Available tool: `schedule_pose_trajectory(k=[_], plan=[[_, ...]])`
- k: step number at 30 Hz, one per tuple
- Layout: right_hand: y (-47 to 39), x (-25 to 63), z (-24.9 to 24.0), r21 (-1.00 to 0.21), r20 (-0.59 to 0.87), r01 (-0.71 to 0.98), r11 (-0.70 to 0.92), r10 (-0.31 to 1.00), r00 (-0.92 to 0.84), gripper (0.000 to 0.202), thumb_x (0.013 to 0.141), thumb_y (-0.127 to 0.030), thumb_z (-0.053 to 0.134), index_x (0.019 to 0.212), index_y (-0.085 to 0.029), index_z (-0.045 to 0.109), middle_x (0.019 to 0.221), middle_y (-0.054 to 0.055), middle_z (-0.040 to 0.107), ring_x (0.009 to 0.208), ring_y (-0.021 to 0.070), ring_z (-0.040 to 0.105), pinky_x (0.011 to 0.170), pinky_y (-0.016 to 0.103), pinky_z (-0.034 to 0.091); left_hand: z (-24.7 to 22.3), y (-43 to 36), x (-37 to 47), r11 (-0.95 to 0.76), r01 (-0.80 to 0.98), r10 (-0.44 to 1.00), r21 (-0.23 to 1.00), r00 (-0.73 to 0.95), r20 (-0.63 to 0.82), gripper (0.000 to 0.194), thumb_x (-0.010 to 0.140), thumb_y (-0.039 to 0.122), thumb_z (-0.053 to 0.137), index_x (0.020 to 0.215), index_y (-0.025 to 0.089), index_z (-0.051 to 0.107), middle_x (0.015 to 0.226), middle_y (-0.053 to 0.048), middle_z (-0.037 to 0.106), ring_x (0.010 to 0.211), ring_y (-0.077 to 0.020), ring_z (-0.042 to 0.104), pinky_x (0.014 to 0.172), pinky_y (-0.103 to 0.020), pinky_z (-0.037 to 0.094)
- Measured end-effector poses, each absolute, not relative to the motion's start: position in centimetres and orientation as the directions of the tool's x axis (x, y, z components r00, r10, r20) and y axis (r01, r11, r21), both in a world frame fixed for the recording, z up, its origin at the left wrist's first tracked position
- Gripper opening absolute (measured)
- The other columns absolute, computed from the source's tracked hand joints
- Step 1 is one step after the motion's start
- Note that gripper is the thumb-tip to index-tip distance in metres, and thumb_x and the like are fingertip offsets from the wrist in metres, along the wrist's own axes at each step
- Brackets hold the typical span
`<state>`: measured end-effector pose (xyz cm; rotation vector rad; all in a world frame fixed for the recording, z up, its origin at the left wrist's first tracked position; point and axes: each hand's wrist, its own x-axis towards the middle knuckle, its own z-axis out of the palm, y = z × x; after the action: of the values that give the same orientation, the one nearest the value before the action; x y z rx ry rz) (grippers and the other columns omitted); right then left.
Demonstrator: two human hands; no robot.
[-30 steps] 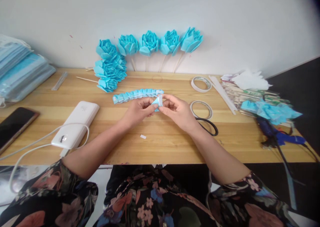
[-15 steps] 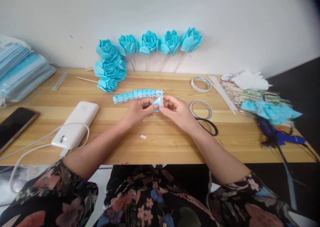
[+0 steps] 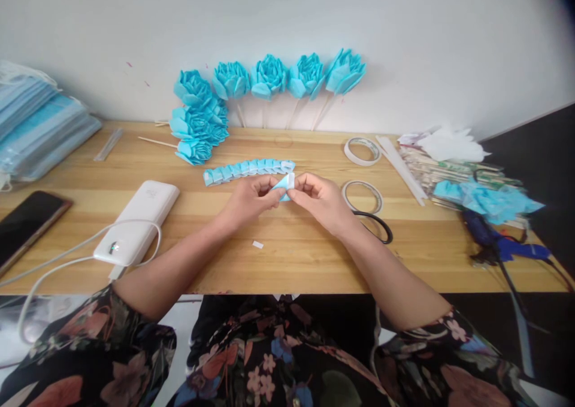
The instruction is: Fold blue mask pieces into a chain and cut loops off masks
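Note:
Between my two hands is a small folded blue and white piece [image 3: 286,185], pinched from both sides. My left hand [image 3: 252,202] grips its left side with thumb and fingers. On the other side, my right hand [image 3: 321,200] pinches the white edge. Just behind my hands lies a row of folded light-blue pieces [image 3: 247,169], overlapping one another. A small white scrap [image 3: 257,245] rests on the wooden table [image 3: 287,269] in front of my hands.
Blue flowers [image 3: 268,76] on sticks lean against the wall, with more piled left. Tape rolls [image 3: 362,151], a black ring [image 3: 381,230] and a blue glue gun [image 3: 507,245] lie right. Left are a power bank [image 3: 139,221], phone [image 3: 29,224] and masks [image 3: 40,125].
The folded piece is tilted slightly differently between my fingertips, and its white edge has shifted a little to the right. Both hands still hold it.

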<state>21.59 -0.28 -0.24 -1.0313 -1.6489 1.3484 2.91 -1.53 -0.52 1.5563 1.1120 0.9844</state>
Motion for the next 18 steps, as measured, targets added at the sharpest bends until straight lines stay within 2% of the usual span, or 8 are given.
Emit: schedule_pose_trajectory(k=[4, 10, 18], plan=[[-0.22, 21.57, -0.37, -0.986, 0.07, 0.112, 0.12, 0.923, -0.379, 0.019, 0.079, -0.034, 0.069, 0.076, -0.02, 0.056, 0.069, -0.004, 0.053, 0.065, 0.01, 0.045, 0.062, 0.026, 0.038, -0.3, -1.65, 2.94, -0.127, 0.173, 0.952, 0.977, 0.298, 0.071, 0.026, 0.085, 0.038, 0.062, 0.07, 0.017, 0.057, 0.061, 0.001, 0.056, 0.057, -0.0085, 0.05, 0.056, -0.022, 0.039], [-0.27, 21.67, -0.61, -0.988, 0.072, 0.099, 0.117, 0.926, -0.369, 0.018, 0.082, -0.034, 0.069, 0.077, -0.02, 0.059, 0.071, -0.004, 0.053, 0.066, 0.0103, 0.046, 0.064, 0.026, 0.038, -0.3, -1.53, 2.85, -0.119, 0.17, 0.948, 0.978, 0.311, 0.061, 0.03, 0.083, 0.039, 0.066, 0.067, 0.016, 0.056, 0.06, 0.002, 0.054, 0.056, -0.0078, 0.048, 0.053, -0.021, 0.036], [-0.2, 22.09, -0.13, -0.996, 0.084, -0.001, 0.091, 0.923, -0.375, 0.034, 0.092, -0.05, 0.059, 0.08, -0.02, 0.067, 0.08, 0.002, 0.065, 0.079, 0.0145, 0.059, 0.078, 0.031, 0.049, -0.02, -1.55, 2.66, -0.049, 0.107, 0.941, 0.993, 0.337, 0.01, 0.024, 0.081, 0.034, 0.064, 0.068, 0.017, 0.055, 0.061, 0.002, 0.055, 0.056, -0.0081, 0.05, 0.057, -0.022, 0.042]])
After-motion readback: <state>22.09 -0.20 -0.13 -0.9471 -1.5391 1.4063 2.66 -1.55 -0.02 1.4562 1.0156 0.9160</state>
